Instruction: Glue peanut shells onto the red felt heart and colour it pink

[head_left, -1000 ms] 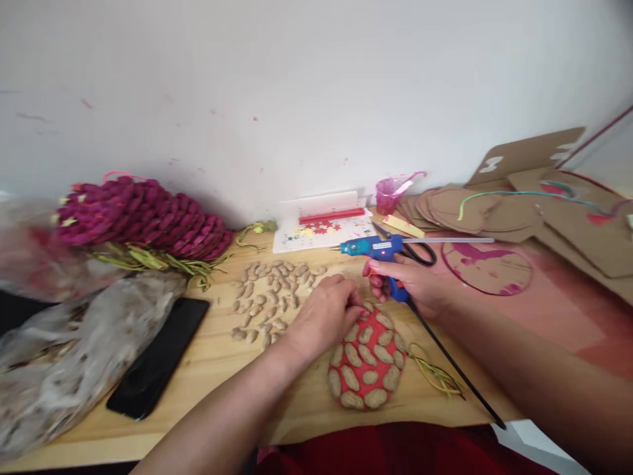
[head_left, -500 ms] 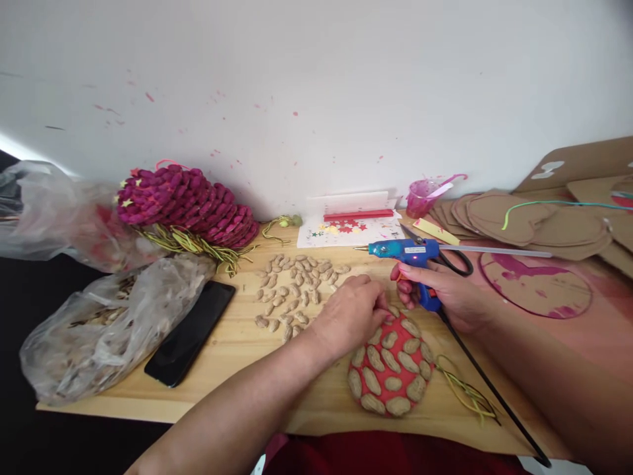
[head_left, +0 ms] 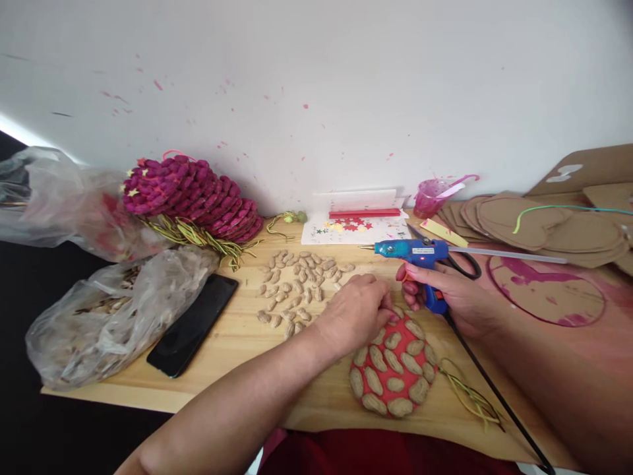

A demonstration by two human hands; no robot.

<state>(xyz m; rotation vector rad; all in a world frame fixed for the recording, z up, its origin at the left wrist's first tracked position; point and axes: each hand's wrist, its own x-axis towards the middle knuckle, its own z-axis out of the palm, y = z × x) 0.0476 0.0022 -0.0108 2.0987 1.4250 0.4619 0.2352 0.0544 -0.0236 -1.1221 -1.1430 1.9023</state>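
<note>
My right hand is wrapped round the handle of a blue glue gun, whose metal nozzle points left. A clear glue stick juts from its back end. My left hand bends down at the upper edge of a red disc studded with peanuts. Its fingertips are pressed together there, and whatever lies under them is hidden. Loose peanuts are scattered on the table left of this hand. Yellow-green strings trail from the disc's right side.
At left lie a black phone, a plastic bag of peanuts and stacked magenta peanut discs. Behind are paper with small stars, a pink-stained cup and scissors. Cardboard discs are piled at right.
The whole view has shifted slightly. My left hand stays at the disc's upper edge, and my right hand keeps the glue gun nearly in place.
</note>
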